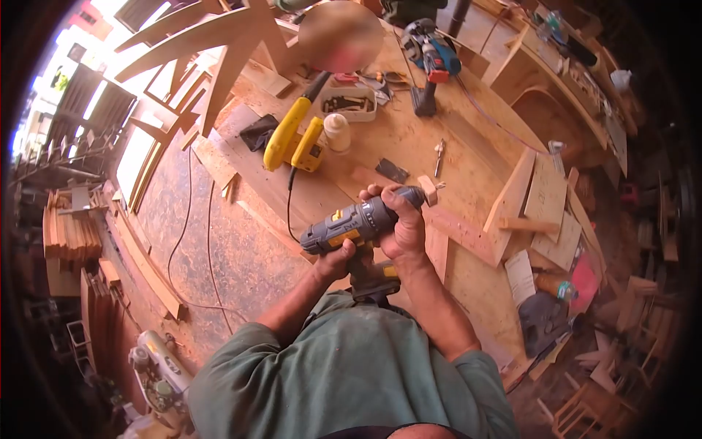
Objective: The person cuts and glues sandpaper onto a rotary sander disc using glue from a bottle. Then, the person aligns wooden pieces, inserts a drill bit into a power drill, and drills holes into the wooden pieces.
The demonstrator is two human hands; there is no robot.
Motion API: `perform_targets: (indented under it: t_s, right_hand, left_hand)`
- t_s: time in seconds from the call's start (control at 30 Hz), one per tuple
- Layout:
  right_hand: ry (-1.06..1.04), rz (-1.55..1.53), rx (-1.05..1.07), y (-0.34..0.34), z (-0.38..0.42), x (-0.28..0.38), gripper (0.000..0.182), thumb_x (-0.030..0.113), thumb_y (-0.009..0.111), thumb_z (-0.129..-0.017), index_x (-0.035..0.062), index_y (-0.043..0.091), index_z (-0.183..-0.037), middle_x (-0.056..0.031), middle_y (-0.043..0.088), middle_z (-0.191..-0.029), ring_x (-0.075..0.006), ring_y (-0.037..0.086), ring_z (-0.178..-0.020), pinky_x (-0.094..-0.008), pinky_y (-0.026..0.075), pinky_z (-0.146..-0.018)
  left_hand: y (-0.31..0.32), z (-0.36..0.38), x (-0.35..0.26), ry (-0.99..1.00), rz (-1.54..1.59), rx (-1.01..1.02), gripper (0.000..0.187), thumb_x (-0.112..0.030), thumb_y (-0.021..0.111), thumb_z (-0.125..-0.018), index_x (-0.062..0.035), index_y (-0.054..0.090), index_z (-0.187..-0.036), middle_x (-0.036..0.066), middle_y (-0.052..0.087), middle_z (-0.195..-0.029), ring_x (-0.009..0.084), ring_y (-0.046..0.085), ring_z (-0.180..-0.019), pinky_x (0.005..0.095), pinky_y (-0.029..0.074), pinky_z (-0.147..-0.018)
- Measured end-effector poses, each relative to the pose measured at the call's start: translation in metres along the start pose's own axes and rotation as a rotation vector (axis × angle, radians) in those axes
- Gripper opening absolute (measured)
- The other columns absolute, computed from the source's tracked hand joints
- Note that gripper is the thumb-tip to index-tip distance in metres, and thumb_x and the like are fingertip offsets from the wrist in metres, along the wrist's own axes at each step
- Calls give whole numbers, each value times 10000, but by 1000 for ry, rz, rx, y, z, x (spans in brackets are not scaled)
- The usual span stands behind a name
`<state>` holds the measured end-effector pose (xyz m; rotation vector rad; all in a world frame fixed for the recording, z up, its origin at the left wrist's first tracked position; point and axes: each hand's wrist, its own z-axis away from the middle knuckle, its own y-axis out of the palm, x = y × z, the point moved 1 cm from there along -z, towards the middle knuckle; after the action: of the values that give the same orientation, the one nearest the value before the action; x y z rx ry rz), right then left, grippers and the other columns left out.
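Observation:
A grey and yellow cordless drill (358, 224) is held in front of my chest, its nose towards the upper right and its battery base near my shirt. My left hand (335, 262) is closed at the rear by the handle; most of its fingers are hidden behind the drill. Around the front, near the chuck (411, 196), my right hand (401, 230) is wrapped with its thumb on top. A small wooden piece (428, 190) appears at the drill's tip, with a bit end showing just past it.
On the wooden workbench (475, 172) lie a yellow blower (296, 139), a white bottle (336, 133), a tray (360, 104) of small parts and a loose drill bit (439, 157). Another cordless tool (428, 62) stands farther back. Wood boards (512, 208) lie at right; cables cross the left floor.

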<state>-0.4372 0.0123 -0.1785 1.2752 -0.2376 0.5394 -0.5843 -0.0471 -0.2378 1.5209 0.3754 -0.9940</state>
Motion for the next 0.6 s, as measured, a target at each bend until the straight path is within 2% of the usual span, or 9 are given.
perform_targets:
  t_s: [0.13,0.23,0.27,0.3,0.37,0.43,0.47,0.57,0.6]
  right_hand:
    - [6,32,29,1,2,-1,200,145,809,-858,93,672,-994,-127,708,-1081,-300,686,-1057,-487,571,-947]
    - [-41,157,104,11,4,1,248,164,818,-865,88,670,-1049,-132,711,-1109,-282,674,-1089,-463,562,-962]
    - [-48,212,138,5,2,0,324,205,822,-876,79,666,-1130,-142,711,-1151,-267,664,-1124,-442,544,-991]
    - [-165,268,205,9,4,-2,568,282,838,-867,63,592,-1329,-156,668,-1278,-274,637,-1195,-434,507,-1051]
    - [-244,264,302,10,5,5,846,380,848,-847,40,428,-1498,-163,594,-1402,-287,586,-1288,-445,463,-1113]
    - [-240,139,294,3,2,14,1066,343,891,-808,-39,241,-1562,-181,522,-1467,-309,563,-1307,-468,425,-1150]
    - [-275,219,305,6,3,22,893,437,812,-864,5,386,-1519,-171,571,-1434,-309,561,-1328,-470,429,-1156]
    - [-263,286,243,6,1,34,712,354,777,-918,0,481,-1460,-174,620,-1370,-320,601,-1278,-460,444,-1145]
    - [-290,281,254,3,-4,36,560,282,751,-948,-3,559,-1390,-171,659,-1310,-321,632,-1236,-447,474,-1119]
  left_hand:
    - [4,0,-3,34,75,38,681,-560,767,-876,-7,588,-1231,105,683,-981,172,667,-704,298,563,-610]
    - [-8,3,5,-81,294,67,735,-581,756,-876,-10,566,-1297,113,686,-1052,169,674,-736,307,575,-628]
    - [-5,4,0,-101,319,75,833,-625,756,-851,-7,528,-1360,117,681,-1097,169,674,-752,322,583,-648]
    - [-3,3,-5,-81,329,91,895,-665,752,-826,-21,497,-1392,118,675,-1093,170,654,-723,327,575,-646]
    - [-4,3,-5,-72,433,82,912,-670,757,-816,-39,476,-1411,122,667,-1087,169,628,-694,322,560,-630]
    - [-6,-1,-8,-59,435,96,909,-662,761,-816,-45,470,-1417,126,663,-1077,166,616,-682,315,549,-620]
    - [-7,0,-8,-56,439,100,908,-657,764,-816,-48,467,-1419,128,661,-1073,164,610,-676,311,544,-615]
    - [-14,-2,-6,-68,420,98,911,-652,770,-811,-45,467,-1420,142,663,-1077,169,622,-683,317,557,-620]
    - [-13,-1,-6,-70,419,99,910,-650,770,-812,-45,466,-1420,148,666,-1086,172,630,-689,318,565,-626]
